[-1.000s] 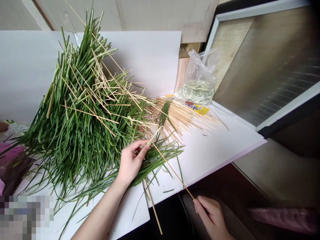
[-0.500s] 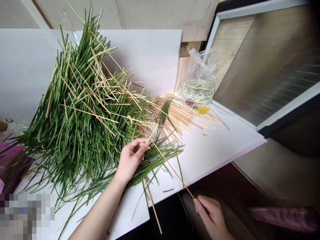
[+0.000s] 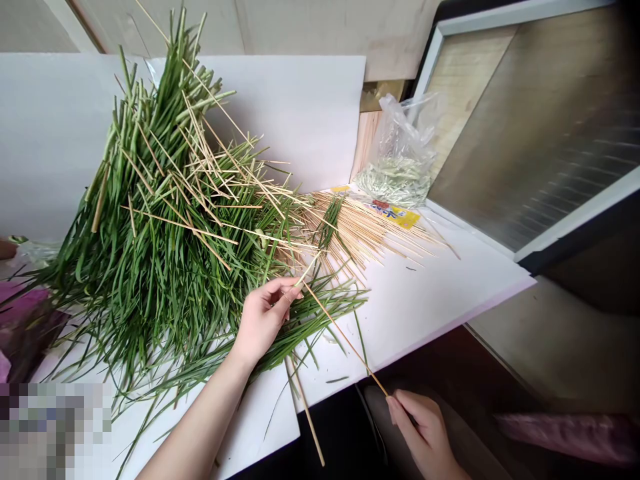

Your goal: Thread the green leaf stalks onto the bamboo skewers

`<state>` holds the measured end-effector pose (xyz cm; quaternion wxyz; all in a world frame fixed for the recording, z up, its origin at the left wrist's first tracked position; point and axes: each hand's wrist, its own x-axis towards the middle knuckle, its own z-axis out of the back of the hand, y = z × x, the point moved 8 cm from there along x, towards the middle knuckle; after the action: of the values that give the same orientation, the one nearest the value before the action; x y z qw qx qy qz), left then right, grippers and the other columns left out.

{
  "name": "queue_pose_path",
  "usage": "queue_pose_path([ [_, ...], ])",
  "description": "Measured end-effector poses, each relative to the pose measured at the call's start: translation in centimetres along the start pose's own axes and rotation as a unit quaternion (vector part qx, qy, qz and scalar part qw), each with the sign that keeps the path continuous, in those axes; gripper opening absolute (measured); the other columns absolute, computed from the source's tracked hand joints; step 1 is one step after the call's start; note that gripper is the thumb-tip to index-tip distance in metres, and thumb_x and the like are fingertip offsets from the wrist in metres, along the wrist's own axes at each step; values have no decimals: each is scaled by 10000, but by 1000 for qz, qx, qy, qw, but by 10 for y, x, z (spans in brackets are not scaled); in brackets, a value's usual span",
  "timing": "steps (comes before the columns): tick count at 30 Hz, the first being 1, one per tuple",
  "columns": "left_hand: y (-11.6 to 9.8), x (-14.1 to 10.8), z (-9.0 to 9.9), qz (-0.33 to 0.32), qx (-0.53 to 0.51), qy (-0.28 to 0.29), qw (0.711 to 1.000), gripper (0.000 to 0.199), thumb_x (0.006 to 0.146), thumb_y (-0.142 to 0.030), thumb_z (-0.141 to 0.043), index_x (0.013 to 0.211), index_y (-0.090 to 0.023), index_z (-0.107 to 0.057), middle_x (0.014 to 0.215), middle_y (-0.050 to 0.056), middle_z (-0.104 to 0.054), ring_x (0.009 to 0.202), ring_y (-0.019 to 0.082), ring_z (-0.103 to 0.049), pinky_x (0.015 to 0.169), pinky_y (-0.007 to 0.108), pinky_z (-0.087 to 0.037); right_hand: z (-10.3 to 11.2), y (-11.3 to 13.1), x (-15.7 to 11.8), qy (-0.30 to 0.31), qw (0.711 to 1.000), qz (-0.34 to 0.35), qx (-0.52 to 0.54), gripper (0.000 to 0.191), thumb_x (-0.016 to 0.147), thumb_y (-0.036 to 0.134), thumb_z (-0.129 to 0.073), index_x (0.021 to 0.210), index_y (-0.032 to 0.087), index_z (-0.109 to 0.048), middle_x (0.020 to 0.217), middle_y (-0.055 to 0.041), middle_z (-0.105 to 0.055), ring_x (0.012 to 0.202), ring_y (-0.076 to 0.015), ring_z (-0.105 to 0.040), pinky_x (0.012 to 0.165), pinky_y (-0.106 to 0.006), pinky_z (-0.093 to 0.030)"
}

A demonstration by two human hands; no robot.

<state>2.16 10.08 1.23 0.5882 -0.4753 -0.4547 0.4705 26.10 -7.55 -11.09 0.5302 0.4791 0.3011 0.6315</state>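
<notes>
My left hand point(image 3: 265, 317) pinches a pale-ended garlic chive point(image 3: 309, 268) between thumb and fingers, over the front of the pile. A bamboo skewer point(image 3: 345, 337) slants from the fingers of my right hand point(image 3: 420, 427), at the lower right, up to my left fingertips. Its upper tip meets the chive there; whether it pierces it I cannot tell. To the left rises a large heap of garlic chives point(image 3: 150, 267), with several loose skewers lying on it. Cut chive leaves point(image 3: 320, 310) spread under and beside my left hand.
Behind the hands, many bamboo skewers point(image 3: 360, 230) fan out on the white table point(image 3: 450, 287). A clear plastic bag point(image 3: 400, 153) of pale green pieces stands at the back right, near a framed glass panel point(image 3: 530, 133). One skewer point(image 3: 307, 413) juts over the front edge.
The view has shifted very slightly. Both hands, the chive and the skewer keep nearly the same positions.
</notes>
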Motion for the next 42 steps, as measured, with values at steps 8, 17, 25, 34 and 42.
queue_pose_path([
  [8,-3,-1,5,-32,88,-16,995,334,867,-445,-693,1032,-162,-760,814,46,-730,504,92,-463,454,212,-335,0,1,2,12,1000,-4,1,434,1074,233,-412,658,225,-290,589,52,-299,487,-123,-325,499,-290,-243],
  [17,-19,-5,5,-122,222,-34,967,220,936,-350,-619,1012,-221,-780,921,47,-754,732,172,-650,595,236,-456,1,7,6,10,1000,5,-3,430,1069,211,-407,650,225,-310,575,51,-320,474,-119,-335,484,-282,-249],
  [25,-24,-8,1,-148,263,-31,953,222,955,-333,-596,988,-194,-765,957,62,-767,833,200,-689,752,272,-510,1,3,3,5,1000,-9,-2,437,1067,234,-407,634,224,-343,574,44,-342,479,-129,-354,498,-296,-246],
  [34,-30,-13,-14,-194,280,16,940,189,973,-272,-573,992,-191,-743,993,58,-766,898,198,-708,819,281,-523,0,0,0,-7,1000,-1,4,424,1067,200,-412,660,226,-299,590,54,-308,487,-124,-331,502,-286,-238],
  [42,-20,-39,-68,-200,315,215,903,225,986,-170,-509,1037,-201,-726,936,48,-738,819,178,-700,729,266,-519,1,0,-1,-20,1000,-3,-5,420,1073,209,-411,665,222,-314,593,51,-316,493,-125,-347,506,-280,-251],
])
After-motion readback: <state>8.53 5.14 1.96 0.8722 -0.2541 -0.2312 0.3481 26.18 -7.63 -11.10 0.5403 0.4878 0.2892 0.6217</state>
